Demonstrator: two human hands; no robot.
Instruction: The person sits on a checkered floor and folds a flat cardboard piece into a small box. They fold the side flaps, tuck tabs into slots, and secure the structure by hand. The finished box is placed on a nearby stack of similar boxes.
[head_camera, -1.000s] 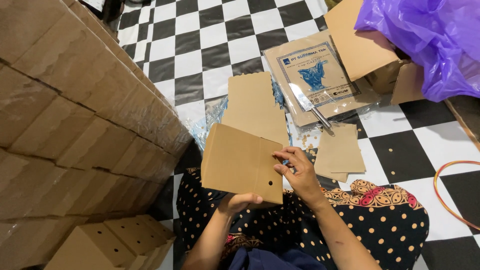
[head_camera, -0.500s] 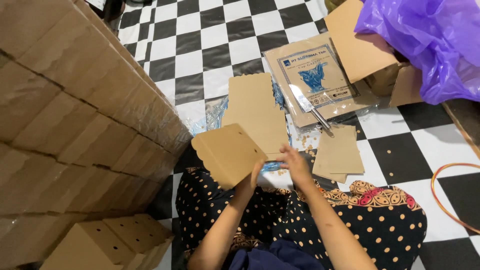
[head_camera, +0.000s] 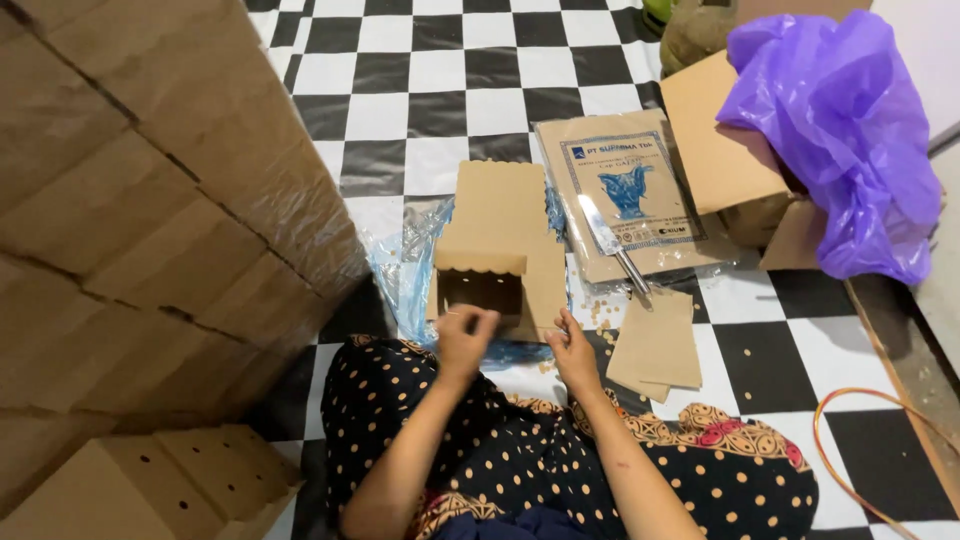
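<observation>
Your left hand (head_camera: 466, 335) pinches the near edge of the half-folded cardboard box (head_camera: 480, 285); your right hand (head_camera: 573, 350) braces its right flap, fingers spread. Box sits just ahead, steadied over your lap (head_camera: 520, 450).

Left side walled off by stacked cardboard boxes (head_camera: 150, 200); checkered floor (head_camera: 420, 100) left open ahead; right blocked by purple bag (head_camera: 840, 140).

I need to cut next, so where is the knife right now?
In the head view the knife lies right of centre on the flat brown paper packet, just above the small cardboard pieces.
</observation>
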